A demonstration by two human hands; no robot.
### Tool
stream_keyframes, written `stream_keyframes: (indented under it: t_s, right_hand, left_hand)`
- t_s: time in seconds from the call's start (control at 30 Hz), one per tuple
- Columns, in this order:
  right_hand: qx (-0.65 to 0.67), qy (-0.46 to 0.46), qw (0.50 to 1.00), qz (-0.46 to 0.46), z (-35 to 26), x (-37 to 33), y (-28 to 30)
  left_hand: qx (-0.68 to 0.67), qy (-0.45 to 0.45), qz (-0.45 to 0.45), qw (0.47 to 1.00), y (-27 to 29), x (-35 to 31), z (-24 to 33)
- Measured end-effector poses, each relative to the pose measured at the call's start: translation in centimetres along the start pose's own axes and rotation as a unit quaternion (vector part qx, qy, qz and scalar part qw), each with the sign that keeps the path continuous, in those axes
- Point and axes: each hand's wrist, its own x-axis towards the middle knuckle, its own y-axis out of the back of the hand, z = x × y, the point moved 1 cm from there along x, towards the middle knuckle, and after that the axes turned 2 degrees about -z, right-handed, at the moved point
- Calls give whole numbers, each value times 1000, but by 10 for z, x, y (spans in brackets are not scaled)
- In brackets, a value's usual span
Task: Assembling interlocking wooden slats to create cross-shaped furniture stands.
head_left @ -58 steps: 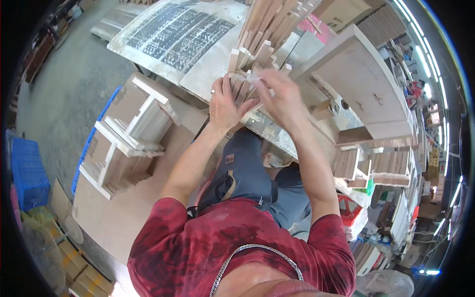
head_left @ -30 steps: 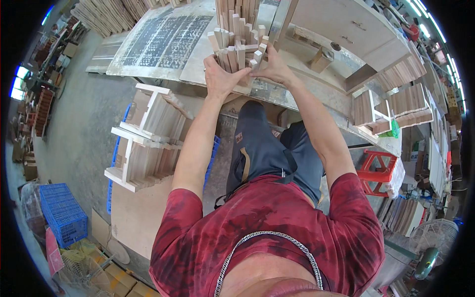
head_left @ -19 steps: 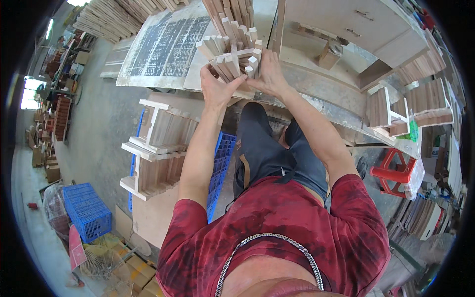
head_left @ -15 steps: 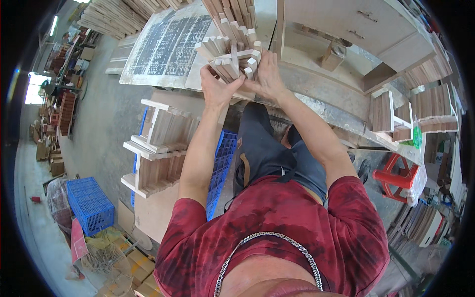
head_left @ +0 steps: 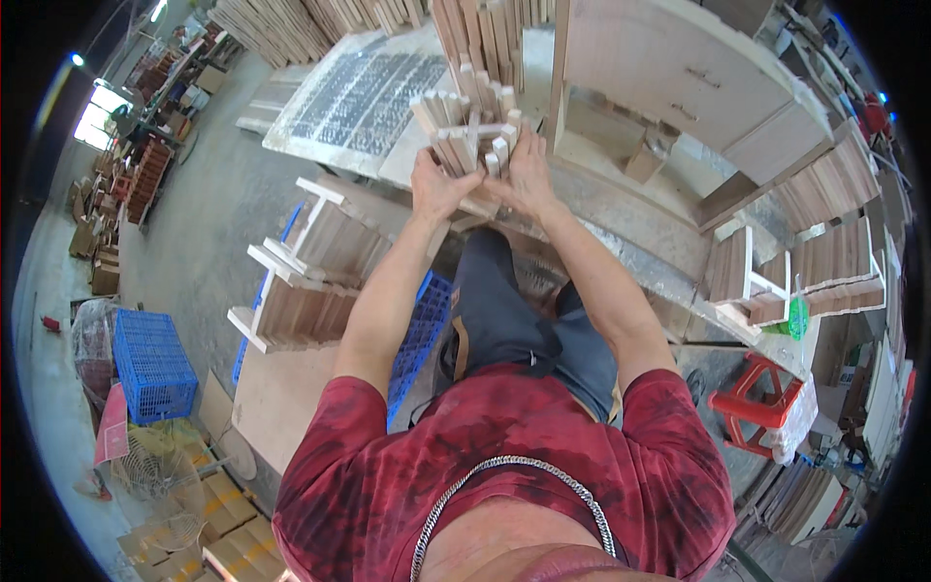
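Both my hands clasp a bundle of square wooden sticks (head_left: 456, 148) standing upright at the bench's near edge. My left hand (head_left: 442, 186) presses its left side and my right hand (head_left: 530, 177) its right, the thumbs almost meeting at the front. One pale stick lies crosswise among the upright ends. The lower part of the bundle is hidden by my hands. Right behind it stands a taller stack of wooden strips (head_left: 482, 44).
Stacked wooden pieces (head_left: 308, 315) sit on a board over a blue crate (head_left: 419, 325) at my left. To the right are a wooden cabinet (head_left: 669, 58), more stacked wood (head_left: 842, 262) and a red stool (head_left: 761, 403). A dark-patterned board (head_left: 354, 102) lies at the far left.
The whole view has shifted slightly, so the bench and bundle appear a little lower and further right. My hands keep the same hold on the sticks.
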Motion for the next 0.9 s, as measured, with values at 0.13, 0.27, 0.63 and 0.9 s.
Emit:
stream_keyframes:
  t_s: [0.13, 0.27, 0.63, 0.9]
  right_hand:
    - [34, -18, 999, -22, -13, -2, 6]
    - [34, -16, 998, -60, -21, 9, 10]
    - [204, -67, 960, 178, -40, 123, 30]
    - [257, -217, 937, 97, -31, 189, 43]
  left_hand:
    - [-21, -13, -1, 1000, 9, -8, 0]
    - [35, -7, -8, 999, 30, -3, 13]
    - [-58, -187, 131, 972, 228, 49, 94]
    - [-166, -149, -12, 975, 316, 167, 97]
